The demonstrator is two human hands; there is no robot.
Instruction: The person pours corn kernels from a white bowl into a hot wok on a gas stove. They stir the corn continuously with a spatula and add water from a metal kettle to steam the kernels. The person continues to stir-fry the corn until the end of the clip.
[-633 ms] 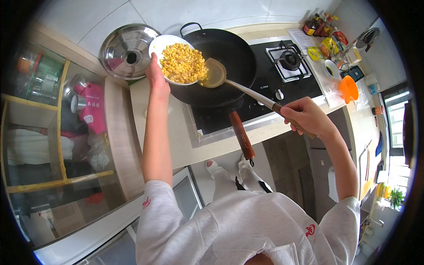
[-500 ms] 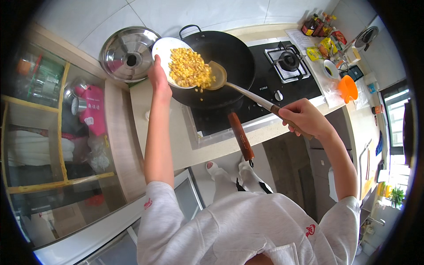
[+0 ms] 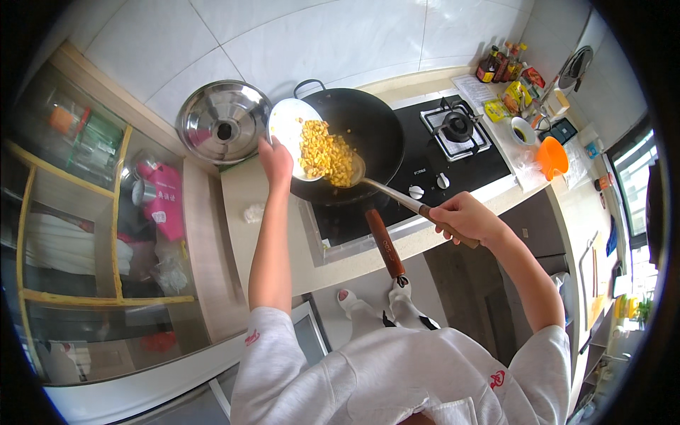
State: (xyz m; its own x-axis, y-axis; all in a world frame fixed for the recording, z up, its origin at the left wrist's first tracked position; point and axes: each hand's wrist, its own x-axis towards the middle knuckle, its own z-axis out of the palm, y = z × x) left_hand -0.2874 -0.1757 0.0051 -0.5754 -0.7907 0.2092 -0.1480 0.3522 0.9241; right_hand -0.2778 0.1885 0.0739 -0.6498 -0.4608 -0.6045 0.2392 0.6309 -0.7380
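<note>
My left hand [image 3: 278, 163] grips the left rim of a white plate [image 3: 285, 119] and holds it tilted over the left part of a black wok [image 3: 372, 117]. Yellow corn kernels mixed with small brownish bits [image 3: 326, 150] are heaped toward the plate's right side. My right hand [image 3: 467, 218] is wrapped round the wooden grip of a long metal ladle [image 3: 394, 195]. Its head touches the corn at the plate's lower right edge, partly covered by kernels. A few kernels lie inside the wok, whose brown wooden handle [image 3: 386, 244] points toward me, untouched.
A steel lid [image 3: 212, 113] leans left of the wok. Right of it are a gas burner [image 3: 457, 127], sauce bottles [image 3: 489, 65], a small white bowl [image 3: 523, 131] and an orange container [image 3: 552, 157]. A glass-fronted cabinet [image 3: 71, 227] stands at the left.
The corn has shifted right on the plate, leaving more of its left side bare. The ladle head has stayed at the plate's edge. The whole view has shifted slightly.
</note>
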